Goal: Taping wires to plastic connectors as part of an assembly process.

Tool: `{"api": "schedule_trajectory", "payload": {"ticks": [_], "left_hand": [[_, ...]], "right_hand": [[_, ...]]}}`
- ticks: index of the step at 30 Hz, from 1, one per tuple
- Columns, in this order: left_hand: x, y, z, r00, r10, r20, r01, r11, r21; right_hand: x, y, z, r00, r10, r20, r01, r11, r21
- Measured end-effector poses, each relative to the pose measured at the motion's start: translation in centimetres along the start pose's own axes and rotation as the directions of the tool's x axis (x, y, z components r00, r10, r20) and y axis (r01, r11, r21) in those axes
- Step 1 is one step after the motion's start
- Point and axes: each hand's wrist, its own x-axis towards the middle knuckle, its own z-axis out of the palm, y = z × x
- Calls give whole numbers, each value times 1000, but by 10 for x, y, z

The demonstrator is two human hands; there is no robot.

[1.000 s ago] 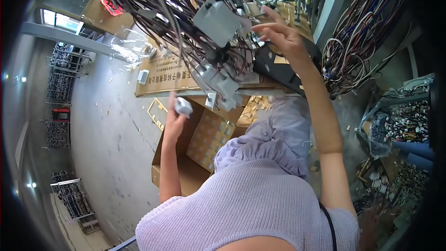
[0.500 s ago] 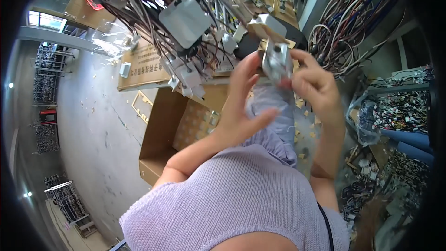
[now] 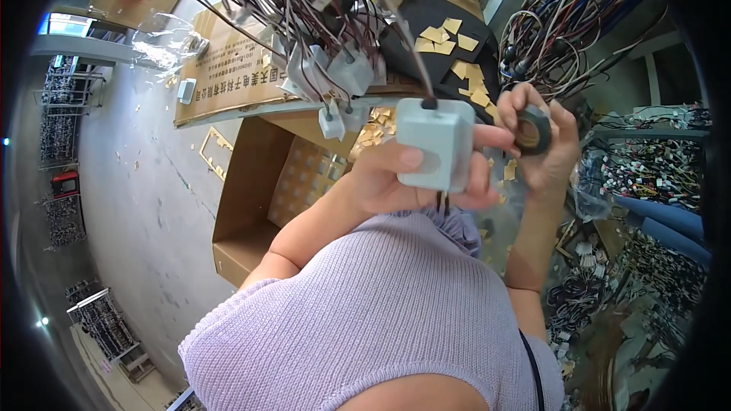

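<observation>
A pale grey-white plastic box [image 3: 445,171] with rounded corners is gripped in my left hand [image 3: 381,171], thumb on its face and fingers behind. A cable enters its top through a black grommet [image 3: 429,103], and dark wires come out at the bottom. Just to the right, my right hand [image 3: 560,148] is closed round a dark roll of tape [image 3: 533,131]. Beyond the box lie several tan paper pieces [image 3: 444,39] on a black sheet [image 3: 415,15]. Similar white boxes [image 3: 352,71] hang from bundled cables [image 3: 289,0] at the table's edge.
An open cardboard carton [image 3: 247,183] stands below the table on the left. Flattened printed cardboard [image 3: 221,80] covers the tabletop, with clear plastic wrap [image 3: 171,42] beyond it. Cable bundles [image 3: 567,38] hang at the right, above heaps of connectors [image 3: 659,175].
My left hand has taken hold of a white box and brought it toward me. My right hand has drawn back rightward, now showing the tape roll. The hanging cables have shifted.
</observation>
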Motion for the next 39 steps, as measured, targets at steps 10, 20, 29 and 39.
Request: {"api": "schedule_trajectory", "payload": {"ticks": [10,20,29,39], "left_hand": [[2,9,11,811,560,-170,-18,314,949],[1,10,6,746,666,5,0,-8,1000],[9,10,3,742,670,-22,16,16,1000],[11,17,-7,715,681,159,-207,-11,978]], "right_hand": [[-10,-16,54,993,-121,3,98,789,-606],[15,-27,81,934,-208,291,345,307,-887],[20,-50,77,885,37,464,458,105,-883],[13,-38,97,992,87,89,-6,748,-663]]}}
